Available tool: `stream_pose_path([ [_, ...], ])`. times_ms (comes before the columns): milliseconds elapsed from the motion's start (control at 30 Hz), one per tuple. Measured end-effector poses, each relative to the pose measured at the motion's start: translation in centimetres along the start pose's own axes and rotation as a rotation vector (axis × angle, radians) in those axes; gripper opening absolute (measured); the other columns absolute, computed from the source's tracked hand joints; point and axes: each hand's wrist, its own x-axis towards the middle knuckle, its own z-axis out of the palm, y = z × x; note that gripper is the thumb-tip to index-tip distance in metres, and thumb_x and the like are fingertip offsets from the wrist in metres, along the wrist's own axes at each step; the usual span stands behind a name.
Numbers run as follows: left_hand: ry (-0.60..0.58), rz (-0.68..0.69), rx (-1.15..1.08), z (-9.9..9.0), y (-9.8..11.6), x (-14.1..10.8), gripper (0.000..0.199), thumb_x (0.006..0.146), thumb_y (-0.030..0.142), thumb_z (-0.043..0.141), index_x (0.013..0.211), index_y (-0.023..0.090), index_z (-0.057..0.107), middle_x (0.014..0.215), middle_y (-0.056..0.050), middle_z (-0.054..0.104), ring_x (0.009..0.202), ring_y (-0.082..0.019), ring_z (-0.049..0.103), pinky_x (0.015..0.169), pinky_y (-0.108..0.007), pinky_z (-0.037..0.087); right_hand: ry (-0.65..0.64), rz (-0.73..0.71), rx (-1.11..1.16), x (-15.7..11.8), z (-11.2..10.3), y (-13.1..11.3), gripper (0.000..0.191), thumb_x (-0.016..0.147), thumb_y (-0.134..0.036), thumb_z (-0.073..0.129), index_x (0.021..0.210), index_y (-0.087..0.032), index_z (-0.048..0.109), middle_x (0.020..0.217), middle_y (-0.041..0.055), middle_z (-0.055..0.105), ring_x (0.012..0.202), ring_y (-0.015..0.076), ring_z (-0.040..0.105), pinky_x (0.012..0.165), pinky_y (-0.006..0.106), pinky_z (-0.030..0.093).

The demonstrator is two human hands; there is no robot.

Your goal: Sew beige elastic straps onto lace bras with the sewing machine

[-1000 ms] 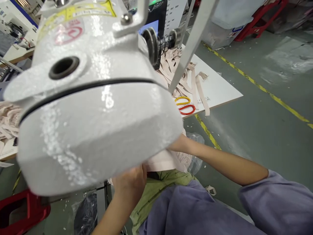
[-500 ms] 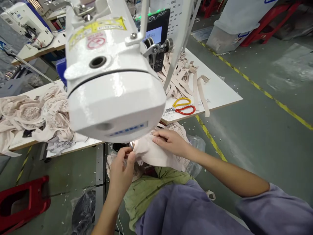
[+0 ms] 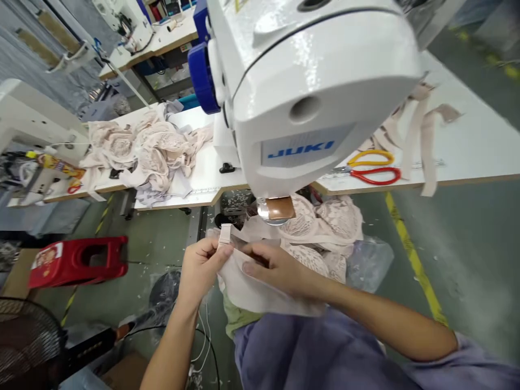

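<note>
The left hand (image 3: pixel 203 265) pinches the edge of a pale pink bra (image 3: pixel 264 292) between thumb and fingers, just below a short folded tab (image 3: pixel 225 234) that stands up past the fingertips. The right hand (image 3: pixel 280 268), beside it, is curled with thumb and fingers closed on the same smooth cloth, which spans both hands and hangs below them over a purple garment (image 3: pixel 284 346) and a green cloth (image 3: pixel 239 317). Just beyond the right hand lie lace bra cups (image 3: pixel 341 219), with a clear plastic bag (image 3: pixel 369 262) to their right. Above and ahead of both hands is the white head of a JUKI sewing machine (image 3: pixel 325 92), a round metal plate (image 3: pixel 276 211) low beneath it. Farther out, right of the right hand, scissors (image 3: pixel 376 175) with one yellow and one red handle loop rest on the white tabletop (image 3: pixel 471 146), near pale fabric strips (image 3: pixel 428 146). Ahead and left of the left hand is a heap of lace bras (image 3: pixel 150 146); a red stool (image 3: pixel 81 261) is on the floor to its left. Farthest, beyond the heap, another sewing machine (image 3: pixel 130 27) stands on a table (image 3: pixel 166 40).
</note>
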Motion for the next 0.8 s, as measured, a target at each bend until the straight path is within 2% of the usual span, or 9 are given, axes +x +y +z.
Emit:
stream_pose_path([
  [100, -0.211, -0.079, 0.047, -1.0, 0.5, 0.0, 0.031, 0.084, 0.045, 0.069, 0.096, 0.017, 0.075, 0.085, -0.005, 0.072, 0.076, -0.018, 0.063, 0.071, -0.029, 0.049, -0.046, 0.012, 0.253, 3.0, 0.9, 1.3, 0.057, 0.080, -0.048, 0.074, 0.128, -0.022, 0.059, 0.118, 0.0078, 0.064, 0.097, 0.0182, 0.061, 0.082, 0.031, 0.052],
  [233, -0.367, -0.137, 0.013, -0.7, -0.4, 1.2, 0.036, 0.088, 0.047, 0.063, 0.104, 0.017, 0.075, 0.089, -0.007, 0.074, 0.080, -0.020, 0.065, 0.075, -0.031, 0.051, 0.061, 0.247, 0.722, 3.7, 0.7, 2.5, 0.044, 0.079, -0.051, 0.074, 0.109, -0.019, 0.067, 0.078, -0.0009, 0.061, 0.064, 0.0089, 0.055, 0.058, 0.020, 0.047],
  [333, -0.409, -0.156, 0.022, 0.0, -1.7, 2.4, 0.036, 0.088, 0.047, 0.062, 0.100, 0.016, 0.074, 0.091, -0.008, 0.074, 0.083, -0.021, 0.066, 0.078, -0.034, 0.052, 0.245, 0.232, 0.799, 2.7, -0.1, 3.3, 0.033, 0.074, -0.040, 0.081, 0.091, -0.017, 0.066, 0.068, -0.0045, 0.055, 0.060, 0.0067, 0.052, 0.058, 0.019, 0.047],
  [400, -0.278, -0.088, 0.184, 0.7, -2.8, 2.9, 0.033, 0.087, 0.046, 0.061, 0.098, 0.017, 0.073, 0.094, -0.009, 0.074, 0.086, -0.022, 0.065, 0.080, -0.035, 0.051, 0.347, 0.173, 0.735, 1.8, -0.6, 4.2, 0.033, 0.074, -0.039, 0.082, 0.088, -0.017, 0.062, 0.073, -0.0034, 0.058, 0.066, 0.0089, 0.059, 0.067, 0.022, 0.051],
  [500, 0.148, 0.081, 0.407, 2.6, -4.5, 3.1, 0.027, 0.084, 0.042, 0.063, 0.096, 0.018, 0.070, 0.098, -0.009, 0.069, 0.094, -0.023, 0.060, 0.084, -0.036, 0.049, 0.476, 0.046, 0.513, 0.8, -1.0, 5.9, 0.031, 0.078, -0.040, 0.078, 0.087, -0.019, 0.058, 0.084, -0.0004, 0.062, 0.080, 0.0146, 0.065, 0.079, 0.031, 0.055],
  [533, 0.211, 0.096, 0.402, 3.4, -5.0, 3.0, 0.027, 0.084, 0.042, 0.063, 0.092, 0.018, 0.068, 0.094, -0.008, 0.068, 0.092, -0.022, 0.059, 0.082, -0.035, 0.048, 0.503, -0.009, 0.397, 0.5, -1.1, 6.5, 0.028, 0.080, -0.040, 0.076, 0.087, -0.020, 0.058, 0.088, 0.0010, 0.063, 0.085, 0.0162, 0.066, 0.082, 0.033, 0.055],
  [633, 0.060, 0.031, 0.258, 5.9, -6.1, 2.8, 0.033, 0.088, 0.048, 0.058, 0.085, 0.016, 0.068, 0.076, -0.004, 0.065, 0.075, -0.018, 0.059, 0.070, -0.029, 0.049, 0.494, -0.173, -0.035, -0.4, -1.3, 8.0, 0.016, 0.088, -0.036, 0.068, 0.089, -0.021, 0.064, 0.101, 0.0052, 0.065, 0.097, 0.0198, 0.064, 0.090, 0.038, 0.053],
  [700, -0.031, 0.021, 0.195, 7.1, -6.3, 2.8, 0.036, 0.091, 0.048, 0.054, 0.089, 0.016, 0.069, 0.078, -0.004, 0.068, 0.074, -0.017, 0.061, 0.069, -0.027, 0.049, 0.431, -0.259, -0.295, -1.0, -1.7, 8.4, 0.012, 0.091, -0.032, 0.063, 0.094, -0.022, 0.067, 0.107, 0.0077, 0.065, 0.103, 0.0218, 0.063, 0.092, 0.040, 0.051],
  [800, -0.008, 0.037, 0.164, 7.9, -5.8, 2.8, 0.035, 0.095, 0.045, 0.049, 0.096, 0.016, 0.068, 0.089, -0.004, 0.069, 0.083, -0.018, 0.062, 0.073, -0.026, 0.049, 0.339, -0.294, -0.518, -2.1, -2.9, 8.1, 0.013, 0.092, -0.031, 0.062, 0.095, -0.020, 0.068, 0.100, 0.0083, 0.067, 0.089, 0.0195, 0.065, 0.080, 0.034, 0.053],
])
